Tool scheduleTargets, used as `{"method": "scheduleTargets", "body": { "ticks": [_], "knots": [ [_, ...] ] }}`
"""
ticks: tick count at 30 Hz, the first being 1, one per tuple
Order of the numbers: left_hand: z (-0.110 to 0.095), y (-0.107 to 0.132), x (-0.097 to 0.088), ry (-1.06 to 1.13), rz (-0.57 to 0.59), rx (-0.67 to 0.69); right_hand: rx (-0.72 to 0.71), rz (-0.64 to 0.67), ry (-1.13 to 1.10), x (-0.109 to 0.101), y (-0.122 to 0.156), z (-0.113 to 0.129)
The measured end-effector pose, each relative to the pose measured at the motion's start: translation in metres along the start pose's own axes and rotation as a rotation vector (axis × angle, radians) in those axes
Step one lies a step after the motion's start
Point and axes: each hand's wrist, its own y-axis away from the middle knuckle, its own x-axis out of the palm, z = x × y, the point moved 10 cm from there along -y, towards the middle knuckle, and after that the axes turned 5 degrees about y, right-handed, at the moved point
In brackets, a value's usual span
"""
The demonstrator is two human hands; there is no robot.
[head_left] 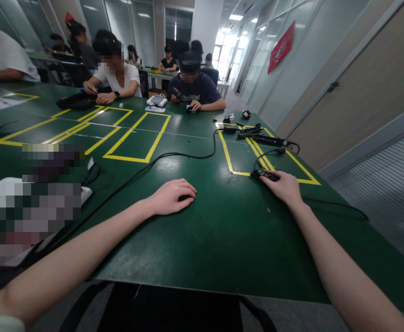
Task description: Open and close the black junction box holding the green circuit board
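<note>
Mid-frame, my left hand (172,196) rests half-curled on the dark green table (205,240); centre-right, my right hand (284,186) lays open fingers on a small black corded gadget (264,174).

My left forearm (84,249) comes in bare from the lower left, wrist straight; my left hand (172,196) lies palm down, fingers loosely curled and slack; my right forearm (326,258) reaches in from the lower right, stretched further out; my right hand (284,186) is palm down, fingers extended forward together; whether their tips pinch, I cannot tell.
</note>
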Motion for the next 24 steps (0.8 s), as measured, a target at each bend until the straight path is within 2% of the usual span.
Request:
{"method": "scheduleTargets", "body": {
  "ticks": [2,5,9,11,13,15,19,24],
  "knots": [
    [0.000,0.000,0.001,0.005,0.004,0.000,-0.073,0.054,-0.096,0.007,0.011,0.040],
    [-0.004,-0.001,-0.002,0.006,-0.015,0.000,-0.306,0.115,-0.272,0.011,0.040,0.116],
    [-0.011,0.001,-0.022,-0.029,-0.183,-0.045,-0.700,0.278,-0.523,0.002,0.105,0.213],
    [-0.022,0.001,-0.019,-0.036,-0.144,0.016,-0.837,0.364,-0.598,-0.006,0.136,0.241],
    [-0.031,0.000,-0.005,-0.027,-0.026,0.080,-0.895,0.402,-0.629,-0.012,0.153,0.253],
    [-0.033,0.001,0.004,-0.038,0.035,0.083,-0.913,0.412,-0.658,-0.016,0.160,0.253],
    [-0.029,0.001,0.009,-0.093,0.061,0.056,-0.900,0.386,-0.693,-0.015,0.155,0.245],
    [-0.021,0.002,0.006,-0.129,0.044,0.017,-0.900,0.307,-0.670,-0.015,0.150,0.239]
  ]
}}
